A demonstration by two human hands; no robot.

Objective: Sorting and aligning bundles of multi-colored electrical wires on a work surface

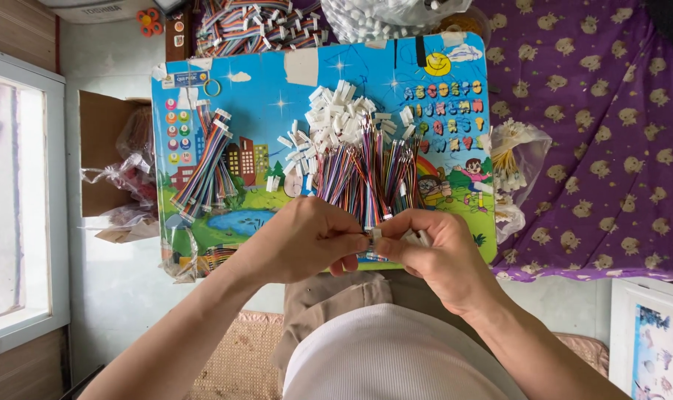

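Cartoon board [262,111] beneath hands [373,244] pinching connector [372,235].

Worktop [277,111] is a glossy printed cartoon board, smooth, with matt paper tape patches. Wire bundles [366,174] have shiny coloured plastic insulation and matt white plastic connectors [336,111]; ribbon cable stack [207,167] is the same plastic. Purple cloth [596,148] is matt printed fabric, bag [518,159] clear glossy plastic film.

Bright, even daylight from the window [18,200] at left; soft shadows, sharp focus, slight edge distortion.
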